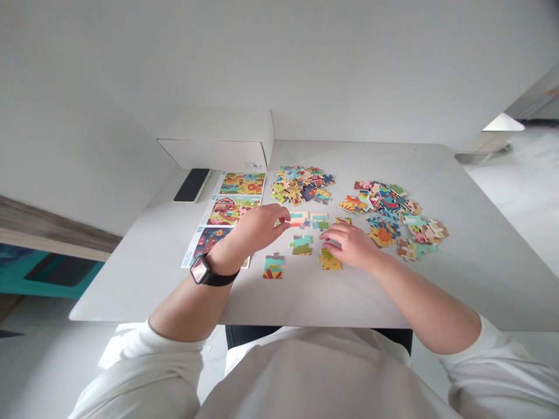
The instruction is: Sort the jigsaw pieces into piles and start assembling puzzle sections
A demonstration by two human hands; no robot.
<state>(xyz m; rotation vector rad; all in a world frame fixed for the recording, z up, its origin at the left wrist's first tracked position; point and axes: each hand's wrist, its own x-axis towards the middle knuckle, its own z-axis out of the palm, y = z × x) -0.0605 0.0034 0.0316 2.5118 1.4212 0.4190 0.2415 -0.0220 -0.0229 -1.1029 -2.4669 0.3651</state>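
Observation:
My left hand [257,228], with a black watch on its wrist, is pinched on the left end of a pale puzzle piece [299,219] lying on the white table [305,291]. My right hand [351,244] rests palm down, fingers together, pressing on a grey piece [332,243] just above a yellow piece [329,261]. More loose pieces lie between and around the hands: a teal-green one [301,245], a teal-red one [273,266], and small ones [319,220] near the fingertips.
Two heaps of colourful puzzle pieces lie beyond the hands, one in the middle [301,185] and one at the right [393,218]. A picture sheet [227,212], a black phone [192,184] and a white box [218,139] are at the left back.

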